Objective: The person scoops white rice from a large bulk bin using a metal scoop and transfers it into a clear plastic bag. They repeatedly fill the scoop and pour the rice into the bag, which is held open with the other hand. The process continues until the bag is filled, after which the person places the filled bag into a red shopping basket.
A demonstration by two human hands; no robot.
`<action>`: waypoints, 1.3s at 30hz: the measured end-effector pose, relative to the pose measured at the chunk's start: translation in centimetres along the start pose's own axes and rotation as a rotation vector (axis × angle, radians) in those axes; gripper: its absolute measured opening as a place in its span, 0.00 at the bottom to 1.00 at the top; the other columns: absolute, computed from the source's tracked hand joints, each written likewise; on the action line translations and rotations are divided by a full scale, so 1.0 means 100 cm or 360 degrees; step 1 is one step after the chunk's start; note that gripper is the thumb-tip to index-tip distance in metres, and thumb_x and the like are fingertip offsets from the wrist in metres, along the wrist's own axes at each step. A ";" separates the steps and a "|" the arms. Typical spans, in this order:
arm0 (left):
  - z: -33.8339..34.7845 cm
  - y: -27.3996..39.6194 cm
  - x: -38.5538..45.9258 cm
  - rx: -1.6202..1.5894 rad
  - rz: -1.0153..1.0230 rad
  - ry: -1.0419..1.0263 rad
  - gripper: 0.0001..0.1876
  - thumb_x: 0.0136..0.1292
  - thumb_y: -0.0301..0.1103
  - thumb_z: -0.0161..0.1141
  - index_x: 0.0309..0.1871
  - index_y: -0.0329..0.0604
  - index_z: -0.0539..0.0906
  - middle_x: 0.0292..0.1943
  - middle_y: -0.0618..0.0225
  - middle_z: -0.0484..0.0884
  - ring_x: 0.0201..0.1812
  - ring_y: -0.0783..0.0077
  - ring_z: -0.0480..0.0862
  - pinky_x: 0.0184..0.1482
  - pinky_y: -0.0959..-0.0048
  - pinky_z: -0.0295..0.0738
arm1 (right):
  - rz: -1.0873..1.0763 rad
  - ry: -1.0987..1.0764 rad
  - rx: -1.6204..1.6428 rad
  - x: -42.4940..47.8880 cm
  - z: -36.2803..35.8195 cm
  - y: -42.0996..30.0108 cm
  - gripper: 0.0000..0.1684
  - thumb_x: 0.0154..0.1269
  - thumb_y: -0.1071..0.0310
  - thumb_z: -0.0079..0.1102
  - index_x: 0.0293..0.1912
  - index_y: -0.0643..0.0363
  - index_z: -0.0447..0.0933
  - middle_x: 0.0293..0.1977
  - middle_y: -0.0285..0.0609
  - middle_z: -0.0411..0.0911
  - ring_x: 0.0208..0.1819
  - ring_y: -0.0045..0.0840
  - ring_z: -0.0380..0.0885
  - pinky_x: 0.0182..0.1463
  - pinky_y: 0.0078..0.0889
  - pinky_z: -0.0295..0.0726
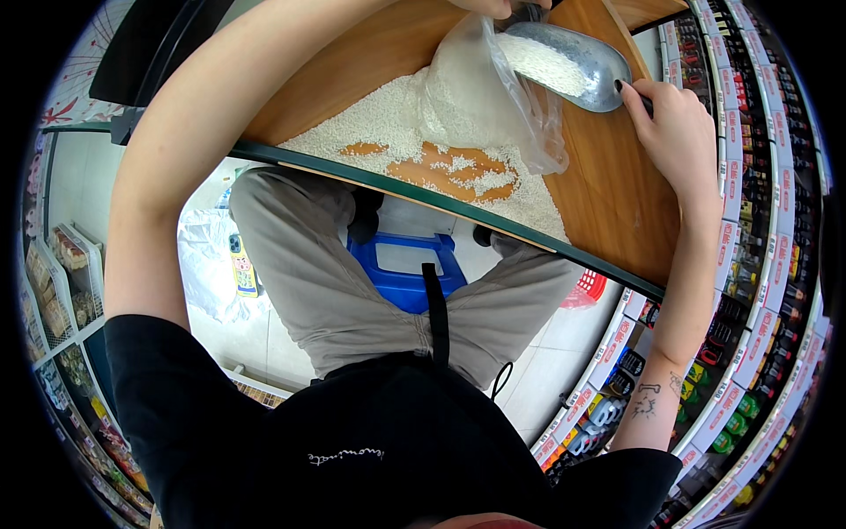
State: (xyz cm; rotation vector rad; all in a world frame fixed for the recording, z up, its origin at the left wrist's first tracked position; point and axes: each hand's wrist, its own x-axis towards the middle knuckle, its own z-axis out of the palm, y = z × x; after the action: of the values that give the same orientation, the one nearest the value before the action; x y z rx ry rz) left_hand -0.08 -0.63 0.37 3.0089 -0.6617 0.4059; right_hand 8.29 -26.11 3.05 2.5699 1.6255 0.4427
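Note:
My right hand [667, 125] grips the dark handle of a metal scoop [595, 56] that is heaped with white rice grains [542, 65]. The scoop's front lies at the mouth of a clear plastic bag [462, 92], which bulges and rests on the loose rice [370, 119]. At the top edge of the picture my left hand [492, 5] is at the bag's upper rim; only part of it shows, with a dark thing beside it. Under the bag, the rice is spread over the wooden bottom of a bin [608, 192], thin in places so that bare wood shows.
A green front edge [410, 192] bounds the bin above my knees. Below it a blue plastic stool [403, 291] stands between my legs. A phone in a yellow case [244, 264] lies on plastic at the left. Stocked shelves [733, 264] curve along the right, near my forearm; a red basket [590, 285] is on the floor.

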 end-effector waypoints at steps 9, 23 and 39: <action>0.001 -0.001 0.000 -0.0043 -0.0018 -0.0004 0.17 0.47 0.30 0.60 0.44 0.47 0.85 0.40 0.69 0.83 0.41 0.65 0.81 0.40 0.67 0.68 | -0.0023 0.0099 -0.0123 0.004 0.004 -0.004 0.16 0.65 0.54 0.58 0.33 0.57 0.83 0.20 0.47 0.79 0.24 0.40 0.80 0.28 0.39 0.78; 0.004 -0.002 0.001 0.0063 -0.0009 -0.0033 0.16 0.47 0.32 0.60 0.42 0.50 0.86 0.39 0.71 0.82 0.41 0.66 0.81 0.42 0.67 0.69 | -0.0081 0.0388 -0.0014 0.004 -0.025 0.024 0.08 0.57 0.60 0.63 0.36 0.50 0.82 0.20 0.36 0.78 0.22 0.25 0.78 0.26 0.27 0.72; 0.027 0.049 0.000 0.0129 -0.0518 -0.0287 0.26 0.53 0.25 0.57 0.59 0.43 0.74 0.55 0.49 0.72 0.37 0.47 0.83 0.47 0.58 0.79 | -0.0412 0.0286 0.0239 -0.008 -0.029 0.025 0.08 0.47 0.67 0.58 0.22 0.62 0.77 0.14 0.46 0.72 0.18 0.36 0.74 0.27 0.32 0.73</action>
State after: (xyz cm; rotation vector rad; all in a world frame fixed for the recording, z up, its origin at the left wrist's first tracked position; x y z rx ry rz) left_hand -1.43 -5.32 -2.31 3.1748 -0.1553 0.1509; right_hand 9.32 -28.14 6.23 2.4290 2.0945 0.5625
